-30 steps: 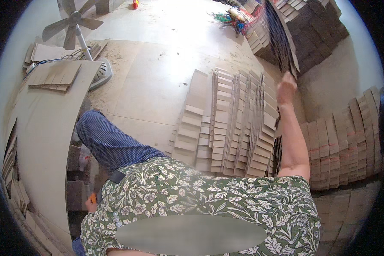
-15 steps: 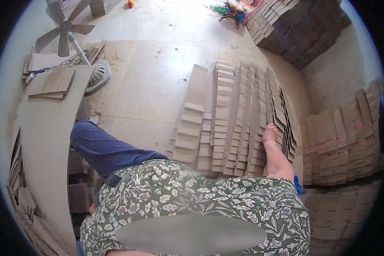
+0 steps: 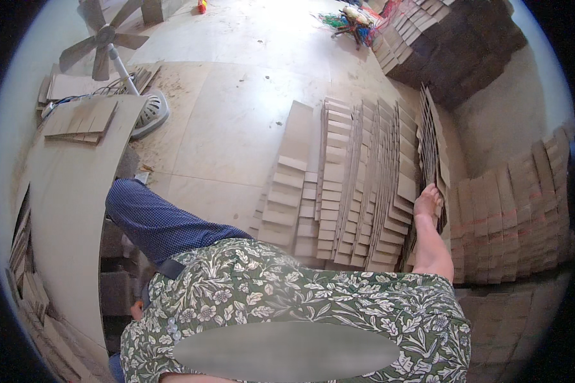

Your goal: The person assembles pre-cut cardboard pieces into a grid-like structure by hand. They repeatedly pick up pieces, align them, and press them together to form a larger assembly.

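My right hand (image 3: 429,201) reaches forward with its fingers curled at the edge of a thin stack of slotted cardboard strips (image 3: 432,143). That stack stands on edge at the right end of several cardboard rows. Left of my hand, more notched brown cardboard strips (image 3: 367,185) lean together in long overlapping rows. A single wider slotted strip (image 3: 289,163) lies at their left side. My left hand cannot be made out; only some bare skin shows at the lower edge, beside my patterned top.
To the left runs a pale bench (image 3: 64,191) with flat cardboard pieces (image 3: 83,121) on it. A grey fan (image 3: 105,38) stands behind. Tall cardboard stacks (image 3: 511,210) line the right side, and another pile (image 3: 453,41) rises far right. A tangle of coloured strings (image 3: 358,22) lies far off.
My right hand has moved to the right. The rightmost cardboard stack now stands more upright, with its far end shifted right, apart from the other rows.
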Demonstrator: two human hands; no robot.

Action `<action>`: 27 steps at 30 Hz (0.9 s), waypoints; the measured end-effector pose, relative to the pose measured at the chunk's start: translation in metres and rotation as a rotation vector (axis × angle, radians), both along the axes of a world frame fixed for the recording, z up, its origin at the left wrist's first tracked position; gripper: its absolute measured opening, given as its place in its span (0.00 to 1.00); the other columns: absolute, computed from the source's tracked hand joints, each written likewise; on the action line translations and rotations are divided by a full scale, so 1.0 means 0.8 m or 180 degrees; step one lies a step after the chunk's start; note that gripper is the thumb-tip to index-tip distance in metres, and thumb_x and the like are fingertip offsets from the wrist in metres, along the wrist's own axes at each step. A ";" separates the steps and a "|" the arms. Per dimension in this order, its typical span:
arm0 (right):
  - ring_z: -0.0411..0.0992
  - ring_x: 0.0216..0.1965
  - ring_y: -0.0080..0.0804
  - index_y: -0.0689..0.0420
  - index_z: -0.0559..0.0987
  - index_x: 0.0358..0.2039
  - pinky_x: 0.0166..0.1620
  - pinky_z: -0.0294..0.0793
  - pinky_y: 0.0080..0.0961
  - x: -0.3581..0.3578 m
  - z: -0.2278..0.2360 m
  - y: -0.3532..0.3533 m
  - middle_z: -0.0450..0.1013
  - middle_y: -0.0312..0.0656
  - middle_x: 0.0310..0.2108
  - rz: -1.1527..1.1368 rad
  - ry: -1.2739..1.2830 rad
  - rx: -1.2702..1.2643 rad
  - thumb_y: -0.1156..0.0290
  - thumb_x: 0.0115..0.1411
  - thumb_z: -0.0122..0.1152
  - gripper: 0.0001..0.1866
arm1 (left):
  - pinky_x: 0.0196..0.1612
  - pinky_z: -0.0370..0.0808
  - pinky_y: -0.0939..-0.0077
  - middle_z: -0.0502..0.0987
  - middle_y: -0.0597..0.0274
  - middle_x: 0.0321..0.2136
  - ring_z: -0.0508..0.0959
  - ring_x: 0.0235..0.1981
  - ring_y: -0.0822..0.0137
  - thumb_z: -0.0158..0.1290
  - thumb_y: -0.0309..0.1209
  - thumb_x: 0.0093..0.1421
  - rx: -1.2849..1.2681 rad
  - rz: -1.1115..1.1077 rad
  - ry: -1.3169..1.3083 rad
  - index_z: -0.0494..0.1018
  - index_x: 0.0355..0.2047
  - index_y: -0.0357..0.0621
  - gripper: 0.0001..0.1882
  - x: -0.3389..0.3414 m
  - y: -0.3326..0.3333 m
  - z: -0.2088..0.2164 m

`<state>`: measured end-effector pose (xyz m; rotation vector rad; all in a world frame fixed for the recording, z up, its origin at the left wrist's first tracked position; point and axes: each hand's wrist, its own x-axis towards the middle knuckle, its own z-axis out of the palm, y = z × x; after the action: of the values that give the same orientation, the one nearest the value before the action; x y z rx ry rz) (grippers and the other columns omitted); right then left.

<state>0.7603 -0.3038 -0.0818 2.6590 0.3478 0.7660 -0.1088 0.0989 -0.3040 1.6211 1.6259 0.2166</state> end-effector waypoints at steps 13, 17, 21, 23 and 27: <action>0.67 0.43 0.40 0.67 0.73 0.43 0.44 0.66 0.33 -0.027 -0.030 0.105 0.70 0.48 0.41 0.0630 0.1513 0.1093 0.68 0.62 0.47 0.16 | 0.33 0.72 0.63 0.79 0.47 0.30 0.78 0.28 0.57 0.52 0.37 0.59 -0.0038 0.0762 -0.0187 0.77 0.38 0.40 0.14 0.079 -0.049 0.159; 0.68 0.39 0.39 0.66 0.74 0.40 0.41 0.67 0.32 -0.016 -0.020 0.134 0.71 0.46 0.37 0.0528 0.1463 0.0780 0.69 0.61 0.47 0.14 | 0.36 0.74 0.64 0.80 0.49 0.32 0.80 0.32 0.55 0.54 0.37 0.59 0.0601 0.0735 -0.0766 0.77 0.40 0.41 0.14 0.088 -0.041 0.173; 0.69 0.34 0.37 0.66 0.75 0.37 0.37 0.68 0.31 0.004 -0.007 0.164 0.71 0.44 0.33 0.0651 0.1346 0.0647 0.70 0.61 0.48 0.13 | 0.35 0.75 0.66 0.79 0.48 0.33 0.79 0.31 0.54 0.55 0.33 0.59 0.1313 0.0741 -0.0727 0.78 0.40 0.41 0.12 0.088 -0.030 0.194; 0.69 0.32 0.36 0.66 0.76 0.36 0.35 0.68 0.31 0.020 -0.006 0.212 0.72 0.43 0.31 0.1202 0.1178 0.0567 0.70 0.60 0.48 0.12 | 0.34 0.75 0.67 0.79 0.48 0.33 0.79 0.30 0.55 0.56 0.31 0.58 0.1545 0.0794 -0.0865 0.78 0.40 0.41 0.11 0.086 -0.031 0.214; 0.65 0.26 0.36 0.65 0.76 0.30 0.32 0.64 0.35 -0.095 -0.022 0.424 0.68 0.46 0.22 0.3460 0.2167 0.2330 0.68 0.58 0.49 0.12 | 0.30 0.73 0.74 0.78 0.52 0.30 0.78 0.26 0.65 0.54 0.28 0.60 0.1689 0.0652 -0.0585 0.77 0.42 0.38 0.11 0.073 -0.034 0.229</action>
<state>0.6841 0.0351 -0.0997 3.2109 2.1521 0.1518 -0.0501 0.0719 -0.1204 1.7449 1.6755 0.9423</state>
